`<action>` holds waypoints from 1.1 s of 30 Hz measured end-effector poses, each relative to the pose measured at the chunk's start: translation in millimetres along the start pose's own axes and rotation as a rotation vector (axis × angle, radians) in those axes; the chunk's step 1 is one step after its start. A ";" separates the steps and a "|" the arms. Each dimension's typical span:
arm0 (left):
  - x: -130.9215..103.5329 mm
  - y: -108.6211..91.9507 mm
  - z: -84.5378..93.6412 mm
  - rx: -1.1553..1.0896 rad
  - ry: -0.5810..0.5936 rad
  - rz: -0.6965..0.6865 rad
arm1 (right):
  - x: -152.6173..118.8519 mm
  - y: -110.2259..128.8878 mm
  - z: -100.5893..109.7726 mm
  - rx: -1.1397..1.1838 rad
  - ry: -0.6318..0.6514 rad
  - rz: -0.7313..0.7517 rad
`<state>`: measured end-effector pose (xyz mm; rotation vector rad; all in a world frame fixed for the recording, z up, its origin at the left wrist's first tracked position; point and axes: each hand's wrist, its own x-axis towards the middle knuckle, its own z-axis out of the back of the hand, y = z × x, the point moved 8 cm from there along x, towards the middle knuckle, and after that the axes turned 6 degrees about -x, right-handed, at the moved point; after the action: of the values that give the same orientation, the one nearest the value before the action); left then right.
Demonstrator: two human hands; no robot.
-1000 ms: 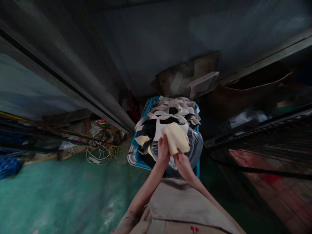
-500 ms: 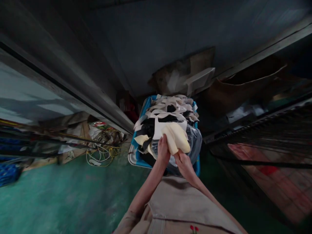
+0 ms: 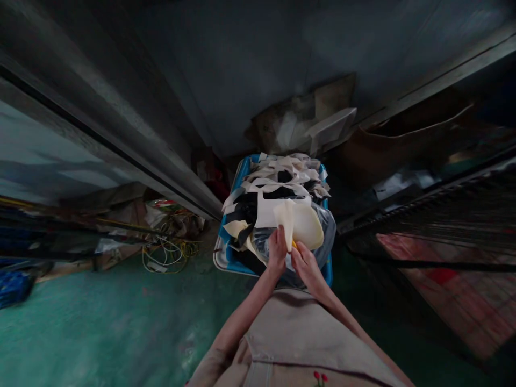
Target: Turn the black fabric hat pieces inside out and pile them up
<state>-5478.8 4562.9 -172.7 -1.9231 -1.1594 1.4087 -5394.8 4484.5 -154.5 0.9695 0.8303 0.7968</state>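
A pale yellow soft piece (image 3: 308,224) is held between both hands over a blue basket (image 3: 327,271). My left hand (image 3: 277,250) grips its raised left part, fingers closed. My right hand (image 3: 305,264) pinches its lower edge, where a small orange-yellow bit shows. Beneath lie a white cut-out sheet (image 3: 266,212) and a clear plastic bag (image 3: 328,228). White and black scraps (image 3: 298,169) fill the back of the basket.
Tangled cables (image 3: 165,255) lie on the green floor (image 3: 113,317) at the left. A metal post (image 3: 133,123) rises left of the basket. Cardboard (image 3: 334,99) leans at the back wall, and a dark rack (image 3: 451,207) stands on the right.
The yellow piece has been opened out: its left part now stands up and its right part lies spread to the right. My left hand has moved slightly right, closer to my right hand.
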 end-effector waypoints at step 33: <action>12.1 -9.0 4.2 -0.015 0.073 0.142 | -15.8 1.6 -21.0 0.158 0.089 -0.104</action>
<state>-5484.5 4577.4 -173.5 -2.0853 -1.0199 1.3921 -5420.5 4479.3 -156.3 1.0268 1.0244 0.6966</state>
